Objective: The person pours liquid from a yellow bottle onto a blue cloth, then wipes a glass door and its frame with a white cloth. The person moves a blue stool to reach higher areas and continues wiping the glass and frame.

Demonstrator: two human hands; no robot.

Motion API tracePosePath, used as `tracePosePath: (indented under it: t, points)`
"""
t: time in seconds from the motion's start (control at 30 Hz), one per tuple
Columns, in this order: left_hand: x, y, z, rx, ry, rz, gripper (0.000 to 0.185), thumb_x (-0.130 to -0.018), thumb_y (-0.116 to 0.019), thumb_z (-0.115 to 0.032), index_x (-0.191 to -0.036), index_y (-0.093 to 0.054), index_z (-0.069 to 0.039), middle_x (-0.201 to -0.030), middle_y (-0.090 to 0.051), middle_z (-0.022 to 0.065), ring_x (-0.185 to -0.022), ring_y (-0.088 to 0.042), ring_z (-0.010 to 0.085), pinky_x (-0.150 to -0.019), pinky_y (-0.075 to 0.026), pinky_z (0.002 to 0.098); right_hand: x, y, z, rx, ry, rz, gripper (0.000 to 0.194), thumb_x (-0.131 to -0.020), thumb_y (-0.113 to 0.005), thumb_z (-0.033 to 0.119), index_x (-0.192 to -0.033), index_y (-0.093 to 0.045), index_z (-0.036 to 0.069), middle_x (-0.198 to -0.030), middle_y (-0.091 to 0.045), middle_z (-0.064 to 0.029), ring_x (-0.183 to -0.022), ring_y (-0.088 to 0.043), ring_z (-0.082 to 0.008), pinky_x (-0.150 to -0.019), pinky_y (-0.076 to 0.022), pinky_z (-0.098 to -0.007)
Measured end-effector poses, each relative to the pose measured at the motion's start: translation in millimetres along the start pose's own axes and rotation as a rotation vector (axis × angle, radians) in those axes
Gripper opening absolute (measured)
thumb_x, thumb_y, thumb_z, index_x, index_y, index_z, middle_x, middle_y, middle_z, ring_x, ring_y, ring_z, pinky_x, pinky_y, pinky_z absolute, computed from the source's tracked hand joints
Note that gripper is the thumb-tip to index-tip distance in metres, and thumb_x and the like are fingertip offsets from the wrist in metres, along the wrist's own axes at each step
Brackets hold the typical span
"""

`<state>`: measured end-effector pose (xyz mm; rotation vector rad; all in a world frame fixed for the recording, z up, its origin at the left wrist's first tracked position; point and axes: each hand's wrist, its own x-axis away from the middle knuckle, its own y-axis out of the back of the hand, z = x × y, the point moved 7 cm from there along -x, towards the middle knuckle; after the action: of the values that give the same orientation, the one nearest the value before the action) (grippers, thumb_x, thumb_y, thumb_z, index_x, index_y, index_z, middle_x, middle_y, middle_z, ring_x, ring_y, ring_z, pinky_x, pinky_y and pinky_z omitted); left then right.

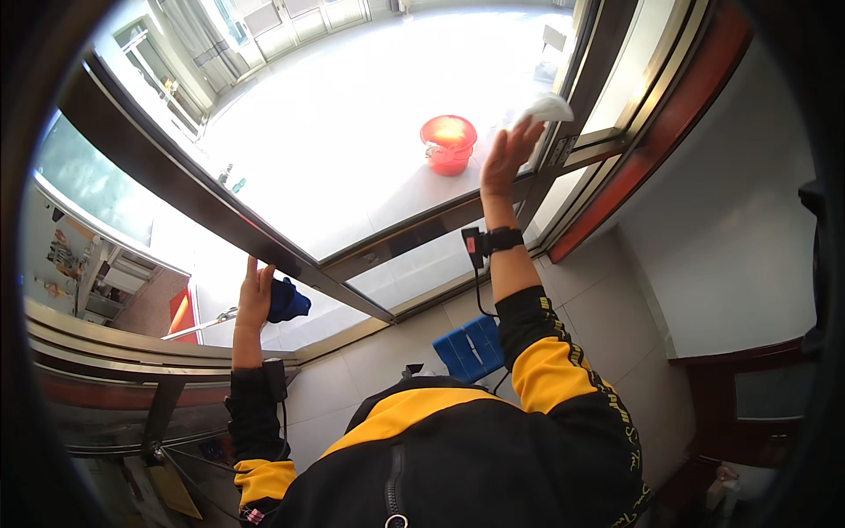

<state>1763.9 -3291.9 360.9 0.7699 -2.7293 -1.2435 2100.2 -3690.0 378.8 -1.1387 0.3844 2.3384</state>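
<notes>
A glass door in a dark metal frame stands ajar before me. My right hand is raised at the upper right of its pane, palm side to the glass, with a white cloth at the fingertips; motion blurs the cloth's edge. At the left, my left hand has its fingers up against the door's dark edge and holds a bundled dark blue cloth. Some of the fingers there are hidden.
Beyond the glass, a red plastic bucket stands on the bright floor. A blue plastic stool is close in front of my body. To the right are the red door surround and a white wall. Cables run along both sleeves.
</notes>
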Motion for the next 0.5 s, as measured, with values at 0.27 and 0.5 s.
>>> tracePosePath:
  t: [0.27,0.5]
  points:
    - [-1,-4,0,0.039,-0.043,-0.010,0.051,-0.102,-0.045,-0.020,-0.148,-0.026,-0.015,-0.078,-0.055,0.0056,-0.069,-0.047,0.0135,-0.067,-0.042,0.0270,162,-34,136,0.003,0.099,0.312,0.067,-0.095,-0.045,0.046,-0.149,-0.024,0.012,-0.155,-0.003,-0.0259,-0.143,-0.002,-0.0427,-0.113,-0.0050,-0.0534]
    - [-3,-3,3,0.014,-0.037,0.046,0.051,-0.102,-0.043,-0.023,-0.148,-0.024,-0.010,-0.075,-0.051,0.0043,-0.066,-0.043,0.0128,-0.062,-0.040,0.0268,84,1,-17,0.008,-0.240,0.021,0.070,-0.100,-0.032,0.046,-0.143,-0.023,-0.007,-0.145,-0.015,-0.0400,-0.136,-0.018,-0.0515,-0.113,-0.0183,-0.0497]
